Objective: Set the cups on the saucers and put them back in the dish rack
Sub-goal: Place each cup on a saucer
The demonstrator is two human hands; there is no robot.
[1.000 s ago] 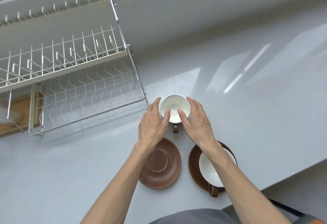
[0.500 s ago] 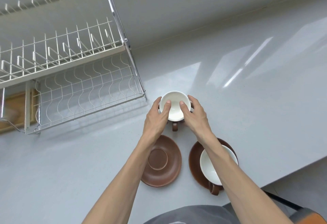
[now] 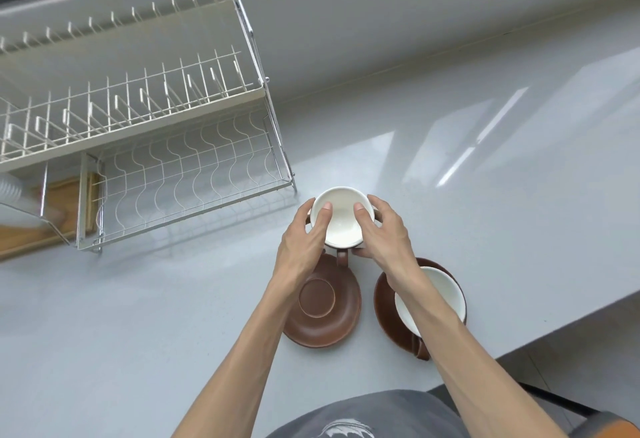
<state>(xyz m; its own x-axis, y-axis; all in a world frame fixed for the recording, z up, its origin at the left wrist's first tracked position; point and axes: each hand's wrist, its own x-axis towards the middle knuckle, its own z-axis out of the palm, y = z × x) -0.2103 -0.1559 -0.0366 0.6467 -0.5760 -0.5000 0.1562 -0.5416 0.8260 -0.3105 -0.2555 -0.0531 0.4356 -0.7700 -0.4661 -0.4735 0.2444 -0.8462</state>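
1. We see both thumbs hooked inside the cup [image 3: 341, 219] rim; the other fingers wrap its outer wall, mostly hidden. Left hand [image 3: 303, 240] and right hand [image 3: 384, 233] both grasp it.
2. Cup sits above the counter [image 3: 485, 195], mouth up, brown handle pointing to 6 o'clock; whether it's lifted we can't tell.
3. Empty saucer [image 3: 322, 306] just at 6 o'clock of it, near edge under left wrist.
4. Second cup [image 3: 436, 295] on second saucer [image 3: 384, 302] at 4 o'clock, half hidden by right forearm.
5. Dish rack [image 3: 173, 174] at 9–10 o'clock, cut off left.
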